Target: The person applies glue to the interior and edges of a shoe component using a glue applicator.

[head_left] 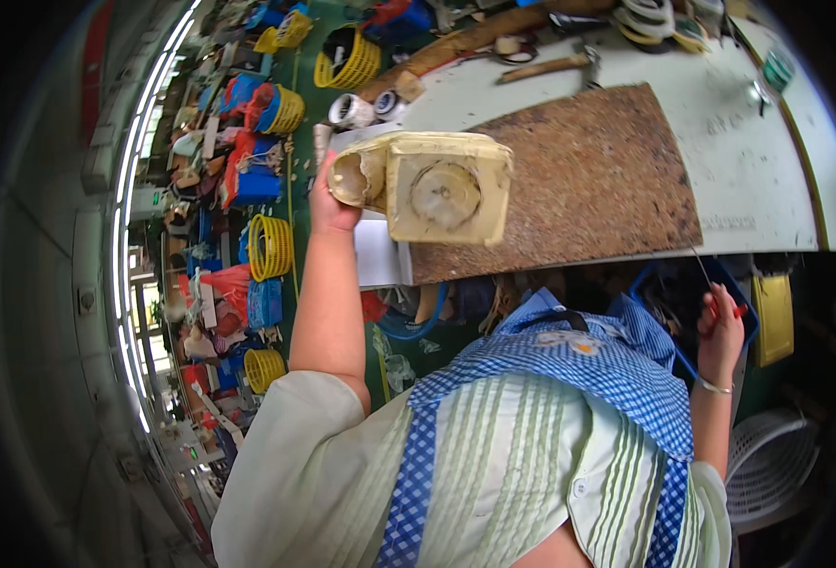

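1. Here, our left hand (334,204) grips a yellowish tub (448,194) near its cup end, over the brown board (607,175).
2. Our right hand (719,331) is wrapped round a red-handled tool (740,310), near the blue bin (747,327).
3. That bin's insides look too dark to name.

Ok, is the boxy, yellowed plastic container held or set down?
Held, left hand gripping the container at its rounded end. Cannot tell whether it touches the speckled brown board.
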{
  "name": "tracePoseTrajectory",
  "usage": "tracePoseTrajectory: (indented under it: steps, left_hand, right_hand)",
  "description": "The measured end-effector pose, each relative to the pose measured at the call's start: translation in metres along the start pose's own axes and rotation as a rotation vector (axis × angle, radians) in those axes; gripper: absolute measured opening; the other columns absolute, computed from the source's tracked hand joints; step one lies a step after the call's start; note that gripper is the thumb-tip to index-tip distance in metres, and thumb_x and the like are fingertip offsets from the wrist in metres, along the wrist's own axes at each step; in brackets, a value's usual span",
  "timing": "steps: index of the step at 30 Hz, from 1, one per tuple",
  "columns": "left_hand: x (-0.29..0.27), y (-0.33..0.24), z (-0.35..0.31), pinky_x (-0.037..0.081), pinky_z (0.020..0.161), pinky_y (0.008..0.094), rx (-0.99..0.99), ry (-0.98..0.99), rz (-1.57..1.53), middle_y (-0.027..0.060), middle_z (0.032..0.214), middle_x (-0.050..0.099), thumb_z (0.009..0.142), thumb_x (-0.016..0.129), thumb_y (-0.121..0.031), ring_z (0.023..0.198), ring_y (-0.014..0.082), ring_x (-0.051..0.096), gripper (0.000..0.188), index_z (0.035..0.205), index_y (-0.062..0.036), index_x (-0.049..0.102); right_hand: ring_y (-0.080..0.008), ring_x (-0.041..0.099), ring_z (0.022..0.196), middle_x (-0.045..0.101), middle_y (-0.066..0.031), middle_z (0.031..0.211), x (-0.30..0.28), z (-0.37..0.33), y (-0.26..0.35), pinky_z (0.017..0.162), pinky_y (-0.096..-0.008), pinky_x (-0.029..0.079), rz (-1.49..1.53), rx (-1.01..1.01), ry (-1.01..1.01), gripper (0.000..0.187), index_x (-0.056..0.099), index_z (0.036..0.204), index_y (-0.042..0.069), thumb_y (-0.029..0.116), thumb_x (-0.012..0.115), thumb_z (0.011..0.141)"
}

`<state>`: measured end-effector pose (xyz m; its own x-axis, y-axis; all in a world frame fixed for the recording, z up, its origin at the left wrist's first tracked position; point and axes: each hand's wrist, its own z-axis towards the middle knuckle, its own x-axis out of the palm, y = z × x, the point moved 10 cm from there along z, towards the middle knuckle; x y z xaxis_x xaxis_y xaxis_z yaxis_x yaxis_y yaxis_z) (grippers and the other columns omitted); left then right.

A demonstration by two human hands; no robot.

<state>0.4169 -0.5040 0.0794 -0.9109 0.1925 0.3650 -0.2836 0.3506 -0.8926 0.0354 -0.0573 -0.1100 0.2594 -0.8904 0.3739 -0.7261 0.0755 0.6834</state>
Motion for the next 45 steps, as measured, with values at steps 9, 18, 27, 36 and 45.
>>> tracePoseTrajectory:
  steps: [9,18,27,36,45]
  left_hand:
    - [0.088,-0.022,-0.05,0.046,0.082,0.0363,-0.152,0.389,-0.185,0.0142,0.103,0.06,0.089,0.047,-0.03,0.093,0.0243,0.059,0.037,0.107,0.0023,0.054]
    - [0.111,-0.014,-0.042,0.05,0.076,0.0325,-0.245,0.382,0.078,0.0129,0.093,0.062,0.091,0.045,-0.028,0.085,0.0205,0.061,0.034,0.098,0.0027,0.056]
    - [0.188,-0.024,-0.065,0.051,0.078,0.0349,-0.438,0.699,0.039,0.0158,0.096,0.061,0.093,0.04,-0.025,0.086,0.0218,0.062,0.034,0.103,0.0047,0.052]
    - [0.205,-0.027,-0.068,0.05,0.077,0.033,-0.484,0.811,0.066,0.015,0.094,0.062,0.092,0.041,-0.024,0.083,0.0208,0.062,0.034,0.096,0.0057,0.055]
    - [0.231,-0.037,-0.075,0.049,0.081,0.0356,-0.426,0.932,0.026,0.0167,0.095,0.061,0.093,0.037,-0.024,0.088,0.0221,0.061,0.035,0.097,0.0061,0.055]
  right_hand:
    - [-0.0027,0.033,0.044,0.055,-0.0006,0.071,0.055,-0.011,0.017,0.04,-0.0168,0.024,0.074,-0.063,0.179,0.018,0.056,0.091,0.004,0.021,0.055,0.087]
    - [-0.0038,0.047,0.057,0.054,-0.0015,0.071,0.272,-0.156,0.13,0.048,-0.0179,0.037,-0.403,-0.652,0.837,0.008,0.055,0.088,0.001,0.007,0.056,0.083]
    - [-0.0166,0.052,0.05,0.051,-0.0077,0.059,0.404,-0.294,0.169,0.049,-0.0267,0.042,-1.063,-1.638,1.061,0.008,0.056,0.076,0.002,0.0,0.062,0.07]
    - [-0.0033,0.045,0.049,0.05,0.0008,0.062,0.407,-0.355,0.204,0.041,-0.0187,0.033,-1.102,-1.867,1.04,0.006,0.055,0.072,0.001,-0.004,0.057,0.076]
    - [-0.0118,0.05,0.051,0.053,-0.0044,0.059,0.423,-0.359,0.165,0.046,-0.022,0.038,-1.359,-2.159,0.963,0.008,0.053,0.071,0.002,-0.003,0.06,0.069]
